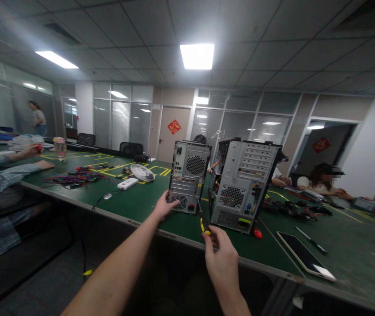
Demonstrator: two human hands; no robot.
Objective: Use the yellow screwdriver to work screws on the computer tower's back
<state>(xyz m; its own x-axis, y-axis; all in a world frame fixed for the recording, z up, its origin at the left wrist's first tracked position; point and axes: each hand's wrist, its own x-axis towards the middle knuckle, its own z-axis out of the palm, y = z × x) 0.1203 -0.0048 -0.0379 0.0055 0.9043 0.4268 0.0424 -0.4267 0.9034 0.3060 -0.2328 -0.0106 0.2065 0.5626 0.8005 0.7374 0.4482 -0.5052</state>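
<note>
Screwdriver point(203, 223) at the small tower point(184, 182)

Head view: small tower is standing mid-frame, rear facing the camera, between and beyond the hands. Left hand point(163, 206), partly open, is bracing its lower left, thumb lying across the back. Right hand point(220, 251), lower centre, is pinching the screwdriver's handle; shaft pointing at the lower right edge, tip contact unclear. Large tower point(236, 175) is crowding just right. Phone point(305, 254) is lying lower right; wires point(75, 177), centre left.
</note>
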